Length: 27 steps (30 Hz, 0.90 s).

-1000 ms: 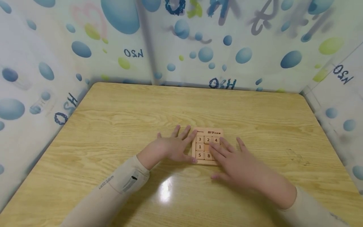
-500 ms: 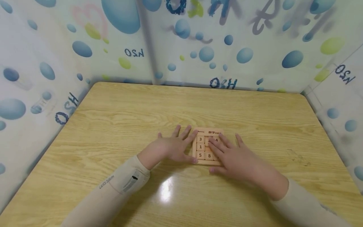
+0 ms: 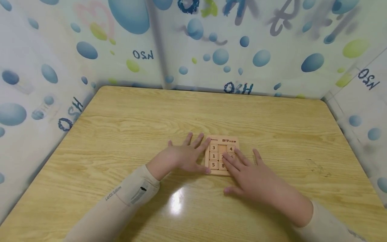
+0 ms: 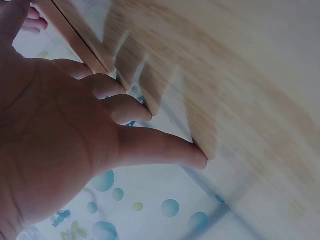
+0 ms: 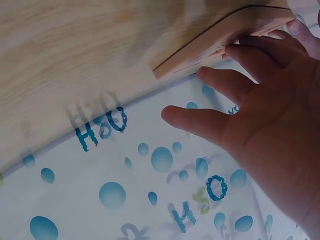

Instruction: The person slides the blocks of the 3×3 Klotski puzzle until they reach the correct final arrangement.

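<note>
Head view shows a shallow wooden puzzle frame (image 3: 220,141) lying flat on the table, between the two hands; it holds numbered tiles: 3 (image 3: 213,148) and 4 (image 3: 231,149) in the top row with a bare slot between them, 1 (image 3: 213,156) below the 3, 5 (image 3: 213,165) at bottom left, and 8 (image 3: 221,166) beside it. A partly covered tile (image 3: 222,157) sits in the centre. The wood-grain table (image 3: 121,141) carries a bright reflection (image 3: 176,200) and meets walls (image 3: 193,64) printed with blue and green spots and H2O-like lettering. Beige sleeves (image 3: 133,191) cover both forearms. The left hand (image 3: 188,158) is spread, its forefinger and thumb at the frame's left corners. The right hand (image 3: 257,178) has extended fingers, the tips over the centre tile; it grips nothing and hides the lower right of the frame.
</note>
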Tool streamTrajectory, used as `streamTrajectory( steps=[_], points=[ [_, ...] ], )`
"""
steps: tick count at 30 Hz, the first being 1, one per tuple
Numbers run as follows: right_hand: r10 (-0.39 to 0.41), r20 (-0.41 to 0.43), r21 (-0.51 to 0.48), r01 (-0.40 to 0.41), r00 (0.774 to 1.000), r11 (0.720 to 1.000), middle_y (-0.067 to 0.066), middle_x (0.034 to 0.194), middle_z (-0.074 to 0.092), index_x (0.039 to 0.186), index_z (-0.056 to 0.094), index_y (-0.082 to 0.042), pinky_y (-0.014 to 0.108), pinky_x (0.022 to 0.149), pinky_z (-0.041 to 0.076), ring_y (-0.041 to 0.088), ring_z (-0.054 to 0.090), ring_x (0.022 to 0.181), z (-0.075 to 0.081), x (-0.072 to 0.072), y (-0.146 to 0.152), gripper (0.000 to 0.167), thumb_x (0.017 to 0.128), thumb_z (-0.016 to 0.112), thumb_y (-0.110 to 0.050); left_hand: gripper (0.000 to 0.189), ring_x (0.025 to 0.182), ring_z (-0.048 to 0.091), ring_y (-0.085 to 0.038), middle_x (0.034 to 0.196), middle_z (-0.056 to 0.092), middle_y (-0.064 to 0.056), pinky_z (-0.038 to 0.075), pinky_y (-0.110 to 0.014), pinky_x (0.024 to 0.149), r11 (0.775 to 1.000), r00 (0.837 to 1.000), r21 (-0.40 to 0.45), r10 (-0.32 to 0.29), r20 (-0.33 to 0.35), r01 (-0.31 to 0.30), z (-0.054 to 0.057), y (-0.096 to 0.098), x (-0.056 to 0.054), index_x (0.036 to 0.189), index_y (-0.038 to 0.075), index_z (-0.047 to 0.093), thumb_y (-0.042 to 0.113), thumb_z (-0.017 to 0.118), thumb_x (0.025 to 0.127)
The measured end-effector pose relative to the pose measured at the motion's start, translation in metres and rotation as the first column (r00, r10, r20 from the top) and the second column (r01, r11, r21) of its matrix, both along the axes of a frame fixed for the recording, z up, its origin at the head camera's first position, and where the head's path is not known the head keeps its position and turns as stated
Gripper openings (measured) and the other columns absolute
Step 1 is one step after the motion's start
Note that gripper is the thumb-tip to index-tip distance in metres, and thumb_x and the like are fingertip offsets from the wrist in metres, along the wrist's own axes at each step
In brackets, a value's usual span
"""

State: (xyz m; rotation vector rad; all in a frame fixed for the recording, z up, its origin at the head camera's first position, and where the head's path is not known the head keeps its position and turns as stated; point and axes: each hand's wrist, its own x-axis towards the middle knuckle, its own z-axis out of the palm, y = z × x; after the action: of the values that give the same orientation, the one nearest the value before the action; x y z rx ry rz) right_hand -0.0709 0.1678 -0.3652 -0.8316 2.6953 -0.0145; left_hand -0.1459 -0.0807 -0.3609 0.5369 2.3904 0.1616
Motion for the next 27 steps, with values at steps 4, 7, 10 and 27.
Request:
streamTrajectory(
  steps=[4,7,10,27],
  points=[
    [0.014,-0.035,0.004,-0.014,0.999,1.000,0.000,0.179,0.025,0.168,0.035,-0.018,0.084,0.124,0.013,0.038,0.019,0.166,0.001,-0.001,-0.003,0.089,0.100,0.053,-0.073,0.111,0.166,-0.020,-0.033,0.178,-0.021,0.008,-0.001,-0.092,0.116,1.000,1.000,-0.003,0.003,0.004,-0.003,0.001,0.000,0.000,0.169,0.043,-0.011,0.081,0.058,0.092],
    [0.023,-0.048,-0.004,-0.023,0.999,1.000,-0.001,0.179,0.025,0.169,0.033,-0.018,0.083,0.125,0.014,0.038,0.019,0.167,0.001,-0.005,-0.007,0.090,0.100,0.053,-0.072,0.111,0.166,-0.020,-0.033,0.178,-0.021,0.008,-0.001,-0.092,0.116,1.000,1.000,-0.004,0.001,0.007,-0.001,0.001,0.000,0.001,0.169,0.042,-0.011,0.081,0.058,0.092],
    [0.021,-0.033,-0.018,-0.022,0.999,1.000,-0.001,0.179,0.025,0.169,0.033,-0.018,0.083,0.125,0.013,0.039,0.020,0.166,0.002,-0.011,-0.012,0.088,0.101,0.054,-0.070,0.111,0.166,-0.019,-0.033,0.178,-0.021,0.007,0.000,-0.092,0.115,1.000,1.000,-0.004,-0.002,0.006,0.002,0.001,0.001,0.000,0.169,0.042,-0.011,0.081,0.058,0.092],
    [0.041,0.007,-0.023,-0.041,0.999,0.999,0.001,0.180,0.021,0.170,0.029,-0.016,0.084,0.124,0.012,0.040,0.016,0.167,-0.002,-0.030,-0.020,0.089,0.103,0.054,-0.068,0.110,0.166,-0.019,-0.034,0.178,-0.021,0.007,0.001,-0.093,0.115,1.000,1.000,-0.003,-0.010,0.009,0.010,0.003,0.001,-0.001,0.170,0.041,-0.011,0.080,0.058,0.093]
  ],
)
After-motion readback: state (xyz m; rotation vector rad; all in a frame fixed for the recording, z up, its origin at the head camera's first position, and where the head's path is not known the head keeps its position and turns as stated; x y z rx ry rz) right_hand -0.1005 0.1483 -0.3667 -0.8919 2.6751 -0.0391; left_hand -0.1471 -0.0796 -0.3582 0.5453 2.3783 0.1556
